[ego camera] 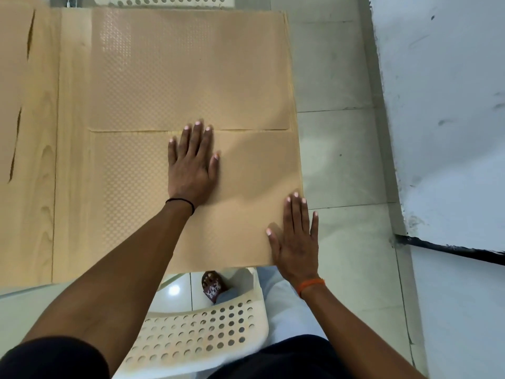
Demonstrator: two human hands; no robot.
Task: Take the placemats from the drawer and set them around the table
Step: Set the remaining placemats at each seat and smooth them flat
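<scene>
Two tan dotted placemats lie flat on the light wooden table (73, 160). The far placemat (188, 69) and the near placemat (246, 170) almost meet edge to edge. My left hand (192, 165) presses flat on the near placemat, fingers straight, fingertips at the seam between the two. My right hand (296, 239) lies flat with straight fingers on the near placemat's right front corner, at the table's right edge. A further placemat (11, 77) shows at the far left of the table.
A cream perforated plastic chair (202, 332) stands just below the table's near edge, with my foot in a sandal (211, 285) on the tiled floor (341, 160). Another perforated chair (164, 0) shows beyond the far edge. A grey wall (448, 105) runs along the right.
</scene>
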